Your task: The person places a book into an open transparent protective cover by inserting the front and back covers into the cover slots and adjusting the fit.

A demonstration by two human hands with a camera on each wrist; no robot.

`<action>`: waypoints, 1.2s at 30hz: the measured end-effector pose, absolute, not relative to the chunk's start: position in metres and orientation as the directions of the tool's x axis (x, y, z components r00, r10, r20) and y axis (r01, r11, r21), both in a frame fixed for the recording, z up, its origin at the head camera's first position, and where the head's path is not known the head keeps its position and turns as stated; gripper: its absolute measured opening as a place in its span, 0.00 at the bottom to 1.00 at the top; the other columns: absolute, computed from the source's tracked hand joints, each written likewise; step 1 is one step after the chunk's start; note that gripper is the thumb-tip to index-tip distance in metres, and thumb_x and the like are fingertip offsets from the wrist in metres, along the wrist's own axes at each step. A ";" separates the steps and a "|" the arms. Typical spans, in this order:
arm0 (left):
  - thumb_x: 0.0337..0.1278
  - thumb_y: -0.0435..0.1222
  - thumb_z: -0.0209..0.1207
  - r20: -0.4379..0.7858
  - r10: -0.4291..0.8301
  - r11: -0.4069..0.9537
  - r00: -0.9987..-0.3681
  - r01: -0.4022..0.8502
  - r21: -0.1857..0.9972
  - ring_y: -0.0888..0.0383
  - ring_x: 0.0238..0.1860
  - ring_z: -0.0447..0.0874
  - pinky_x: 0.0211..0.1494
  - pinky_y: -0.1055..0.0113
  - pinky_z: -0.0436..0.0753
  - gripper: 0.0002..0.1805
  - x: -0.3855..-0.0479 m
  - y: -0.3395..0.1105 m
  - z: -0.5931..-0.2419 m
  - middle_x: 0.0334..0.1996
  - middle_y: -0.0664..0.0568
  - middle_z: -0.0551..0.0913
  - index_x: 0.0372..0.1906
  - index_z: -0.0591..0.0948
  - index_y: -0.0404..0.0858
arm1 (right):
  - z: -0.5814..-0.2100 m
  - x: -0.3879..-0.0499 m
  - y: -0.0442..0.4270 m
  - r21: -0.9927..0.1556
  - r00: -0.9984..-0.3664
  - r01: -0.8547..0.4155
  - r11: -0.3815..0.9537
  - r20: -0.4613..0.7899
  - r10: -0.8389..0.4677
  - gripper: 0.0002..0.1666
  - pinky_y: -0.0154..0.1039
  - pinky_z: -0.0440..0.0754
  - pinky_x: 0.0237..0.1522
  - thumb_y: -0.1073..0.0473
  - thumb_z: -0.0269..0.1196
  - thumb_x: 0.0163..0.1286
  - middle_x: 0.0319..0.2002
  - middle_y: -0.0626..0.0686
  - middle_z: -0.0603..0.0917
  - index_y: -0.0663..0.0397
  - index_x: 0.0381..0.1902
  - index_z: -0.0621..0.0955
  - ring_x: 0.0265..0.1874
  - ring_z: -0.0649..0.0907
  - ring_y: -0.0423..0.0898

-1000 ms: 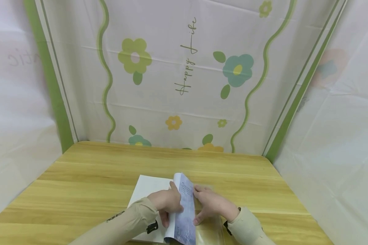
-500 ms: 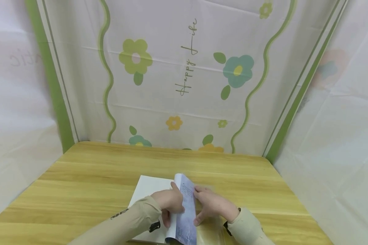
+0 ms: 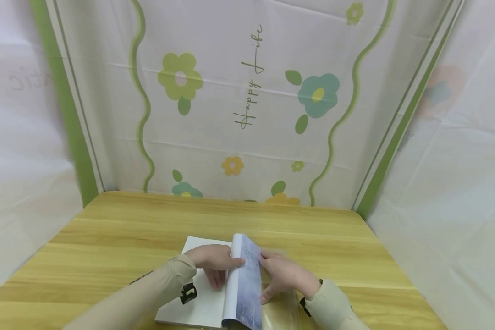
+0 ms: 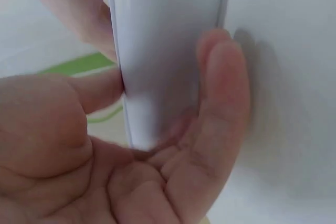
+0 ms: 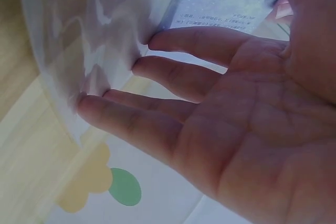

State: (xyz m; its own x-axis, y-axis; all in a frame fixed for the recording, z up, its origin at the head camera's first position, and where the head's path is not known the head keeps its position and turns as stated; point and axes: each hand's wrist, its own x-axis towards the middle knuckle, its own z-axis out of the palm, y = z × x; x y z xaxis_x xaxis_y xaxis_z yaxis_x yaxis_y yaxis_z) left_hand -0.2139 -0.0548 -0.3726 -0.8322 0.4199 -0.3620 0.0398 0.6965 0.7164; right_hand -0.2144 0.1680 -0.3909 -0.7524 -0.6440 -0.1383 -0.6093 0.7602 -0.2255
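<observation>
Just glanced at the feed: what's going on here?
A person is handling what looks like an open book on a wooden table. The left hand pinches its bluish printed cover, which is curled up rather than lying flat. The right hand touches a clear plastic sheet with straight fingers.

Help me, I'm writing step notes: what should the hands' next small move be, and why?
Probably have the left hand guide the curled, purple-blue printed sheet slightly rightward, toward the clear plastic film: the left thumb and fingers hold the sheet, while straight fingers of the right hand touch the film beside the sheet's right edge.
</observation>
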 end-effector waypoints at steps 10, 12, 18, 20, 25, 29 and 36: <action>0.70 0.54 0.52 -0.469 0.424 0.700 -0.775 -0.048 0.713 0.54 0.17 0.82 0.26 0.58 0.86 0.31 -0.224 -0.061 -0.376 0.21 0.39 0.82 0.30 0.79 0.27 | -0.391 -0.214 0.167 -0.240 -0.744 -0.622 0.746 -0.117 -0.658 0.65 0.53 0.66 0.66 0.42 0.81 0.36 0.68 0.70 0.65 0.79 0.64 0.68 0.64 0.69 0.65; 0.70 0.54 0.52 -0.474 0.421 0.706 -0.774 -0.049 0.707 0.55 0.17 0.82 0.26 0.59 0.86 0.31 -0.224 -0.060 -0.376 0.21 0.40 0.83 0.30 0.80 0.27 | -0.390 -0.214 0.167 -0.245 -0.748 -0.616 0.749 -0.118 -0.653 0.65 0.54 0.65 0.66 0.43 0.81 0.36 0.68 0.70 0.65 0.79 0.64 0.68 0.64 0.69 0.65; 0.70 0.55 0.52 -0.487 0.413 0.722 -0.770 -0.049 0.690 0.56 0.17 0.81 0.26 0.60 0.86 0.30 -0.224 -0.058 -0.374 0.20 0.41 0.83 0.30 0.80 0.29 | -0.388 -0.213 0.167 -0.253 -0.753 -0.609 0.752 -0.116 -0.648 0.65 0.54 0.65 0.66 0.43 0.82 0.36 0.68 0.70 0.65 0.79 0.63 0.68 0.65 0.68 0.65; 0.71 0.54 0.52 -0.491 0.410 0.727 -0.769 -0.050 0.685 0.56 0.17 0.81 0.26 0.60 0.86 0.30 -0.224 -0.057 -0.374 0.21 0.41 0.83 0.29 0.80 0.30 | -0.389 -0.213 0.167 -0.256 -0.754 -0.608 0.752 -0.111 -0.648 0.65 0.54 0.65 0.66 0.43 0.82 0.35 0.68 0.70 0.65 0.79 0.63 0.69 0.64 0.69 0.65; 0.71 0.54 0.52 -0.494 0.397 0.735 -0.773 -0.055 0.676 0.54 0.17 0.82 0.26 0.59 0.86 0.30 -0.223 -0.055 -0.373 0.21 0.40 0.83 0.29 0.80 0.30 | -0.389 -0.213 0.167 -0.253 -0.755 -0.610 0.751 -0.104 -0.647 0.65 0.54 0.66 0.66 0.44 0.82 0.34 0.67 0.70 0.66 0.79 0.63 0.69 0.63 0.70 0.65; 0.71 0.54 0.52 -0.491 0.387 0.741 -0.781 -0.054 0.669 0.53 0.18 0.83 0.26 0.59 0.86 0.30 -0.222 -0.054 -0.374 0.21 0.39 0.83 0.28 0.79 0.29 | -0.390 -0.214 0.167 -0.262 -0.759 -0.601 0.755 -0.109 -0.642 0.65 0.55 0.66 0.66 0.44 0.82 0.35 0.67 0.70 0.66 0.80 0.63 0.68 0.64 0.69 0.66; 0.71 0.55 0.51 -0.474 0.376 0.767 -0.796 -0.019 0.641 0.47 0.20 0.86 0.24 0.58 0.86 0.32 -0.221 -0.052 -0.374 0.18 0.38 0.83 0.27 0.79 0.28 | -0.391 -0.215 0.167 -0.277 -0.766 -0.587 0.761 -0.114 -0.632 0.67 0.56 0.66 0.66 0.44 0.82 0.34 0.67 0.71 0.67 0.79 0.64 0.67 0.64 0.69 0.66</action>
State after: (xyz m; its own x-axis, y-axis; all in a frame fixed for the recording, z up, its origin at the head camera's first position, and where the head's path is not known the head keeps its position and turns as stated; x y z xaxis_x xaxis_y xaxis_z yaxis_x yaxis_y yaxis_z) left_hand -0.2207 -0.0524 -0.3743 -0.7962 0.3764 -0.4738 -0.0185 0.7675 0.6408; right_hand -0.2150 0.1669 -0.3912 -0.7664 -0.6322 -0.1141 -0.5866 0.7610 -0.2771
